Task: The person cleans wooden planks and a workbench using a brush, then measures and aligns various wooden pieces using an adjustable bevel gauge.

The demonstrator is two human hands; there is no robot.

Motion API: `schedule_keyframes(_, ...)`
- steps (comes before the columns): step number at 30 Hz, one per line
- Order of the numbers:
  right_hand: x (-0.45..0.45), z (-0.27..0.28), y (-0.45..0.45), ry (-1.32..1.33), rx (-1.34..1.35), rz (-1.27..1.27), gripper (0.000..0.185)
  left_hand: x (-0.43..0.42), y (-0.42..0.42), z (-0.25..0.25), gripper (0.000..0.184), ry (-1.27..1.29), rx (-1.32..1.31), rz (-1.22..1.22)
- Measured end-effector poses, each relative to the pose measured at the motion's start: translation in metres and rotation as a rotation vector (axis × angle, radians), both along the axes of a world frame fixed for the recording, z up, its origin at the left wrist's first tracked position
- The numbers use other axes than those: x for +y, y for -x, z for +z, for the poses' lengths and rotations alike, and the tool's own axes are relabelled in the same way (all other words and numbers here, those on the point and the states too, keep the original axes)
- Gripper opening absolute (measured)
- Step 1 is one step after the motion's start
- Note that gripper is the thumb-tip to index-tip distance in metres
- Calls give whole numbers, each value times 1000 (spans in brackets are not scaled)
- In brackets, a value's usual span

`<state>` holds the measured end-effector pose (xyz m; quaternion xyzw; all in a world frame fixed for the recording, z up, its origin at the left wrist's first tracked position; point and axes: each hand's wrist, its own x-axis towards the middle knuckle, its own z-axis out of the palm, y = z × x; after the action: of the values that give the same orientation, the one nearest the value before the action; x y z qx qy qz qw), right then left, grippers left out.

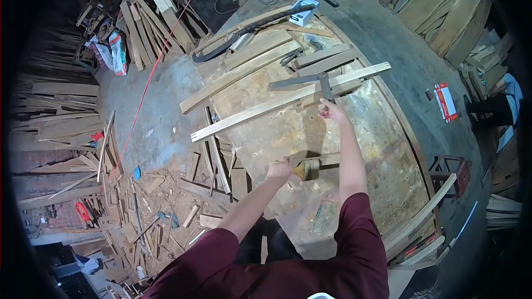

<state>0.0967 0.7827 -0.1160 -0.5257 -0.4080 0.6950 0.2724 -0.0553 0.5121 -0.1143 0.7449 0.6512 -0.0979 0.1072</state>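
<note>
My right hand point(331, 112) is over the workbench point(266, 149), its fingers closed at the near end of a dark L-shaped carpenter's square point(326, 86). The square lies across a long pale wood strip point(288, 101) that has notched ends. A short wood piece point(313, 99) sits beside the strip, close to my fingertips. Nearer my body, my left hand point(281, 170) is closed; what is in its fingers, if anything, is hidden. Just right of it is a brush-like thing point(307, 169) with a yellowish part and an olive block.
More boards point(244, 75), a dark curved bar point(249, 30) and a small white box point(302, 11) lie at the bench's far side. Wood scraps point(158, 199) cover the floor at left. A red cord point(152, 75) crosses the left. Another person point(501, 108) is at far right.
</note>
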Motion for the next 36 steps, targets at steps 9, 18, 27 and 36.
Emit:
schedule_keyframes(9,-50,29,1,152,451,-112,21,-39,-14,-5,41,160,-166,182)
schedule_keyframes(18,-230,103,-34,210,827,-454,22,-69,19,36,52,463,-445,202)
schedule_keyframes(27,-423,96,7,549,865,-604,40,-215,110,20,44,663,-1248,553)
schedule_keyframes(36,-447,130,139,506,1073,-210,32,-350,202,109,32,521,-1468,987)
